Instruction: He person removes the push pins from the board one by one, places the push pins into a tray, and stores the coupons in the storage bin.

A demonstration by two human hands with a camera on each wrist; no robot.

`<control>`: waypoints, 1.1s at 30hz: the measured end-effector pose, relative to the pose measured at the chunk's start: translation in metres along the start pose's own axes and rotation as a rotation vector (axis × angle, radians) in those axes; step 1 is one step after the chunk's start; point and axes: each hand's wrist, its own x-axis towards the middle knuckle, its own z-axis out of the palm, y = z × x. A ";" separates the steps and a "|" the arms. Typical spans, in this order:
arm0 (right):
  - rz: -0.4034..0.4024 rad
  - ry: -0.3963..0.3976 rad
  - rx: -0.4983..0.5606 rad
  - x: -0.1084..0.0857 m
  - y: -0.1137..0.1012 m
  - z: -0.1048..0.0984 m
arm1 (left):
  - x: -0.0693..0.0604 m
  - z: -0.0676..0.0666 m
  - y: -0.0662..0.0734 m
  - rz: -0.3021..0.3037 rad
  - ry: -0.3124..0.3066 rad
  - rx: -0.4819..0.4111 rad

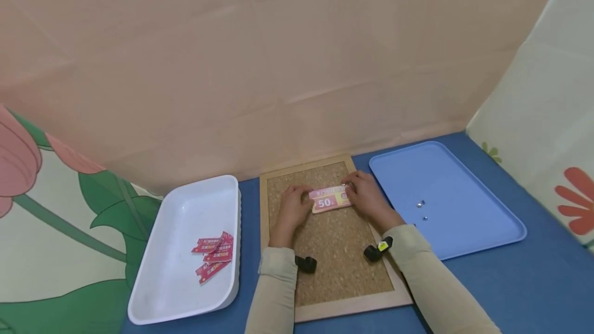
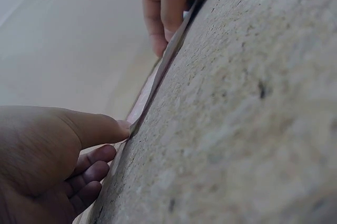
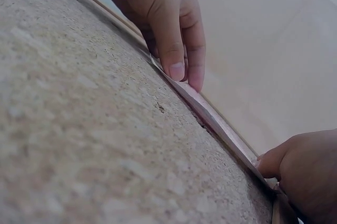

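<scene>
A pink paper coupon printed with "50" lies on the cork board. My left hand pinches its left end, the thumb at the corner in the left wrist view. At the coupon's upper right corner my right hand pinches a small silvery thumbtack, mostly hidden by the fingertips. Edge-on in the right wrist view, the coupon runs between both hands and stands slightly off the cork in places.
Left of the board stands a white tray holding several red coupons. On the right, a blue tray bears a few small shiny tacks. A wooden frame borders the cork, and a beige wall covering rises behind it.
</scene>
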 end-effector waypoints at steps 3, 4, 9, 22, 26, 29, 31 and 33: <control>0.008 -0.003 0.000 0.000 -0.001 -0.001 | 0.000 0.000 0.000 0.007 -0.002 0.001; 0.013 -0.006 0.000 0.000 -0.001 -0.001 | 0.000 -0.001 0.000 0.008 -0.002 -0.001; 0.030 -0.012 0.007 0.000 -0.002 -0.001 | 0.000 -0.001 0.001 0.011 0.002 -0.009; 0.017 0.012 0.014 -0.001 0.000 0.001 | 0.000 0.000 0.000 0.015 0.003 -0.005; 0.039 0.005 0.027 -0.001 -0.001 0.001 | 0.000 0.001 -0.001 0.001 0.002 -0.009; 0.055 0.000 0.035 -0.001 -0.003 0.000 | 0.000 0.001 -0.001 -0.010 0.002 -0.011; 0.053 -0.003 0.032 -0.001 -0.003 0.000 | -0.001 0.001 0.000 -0.014 0.005 -0.015; 0.045 -0.007 0.024 -0.001 -0.003 -0.001 | 0.000 0.001 0.000 -0.014 0.006 -0.016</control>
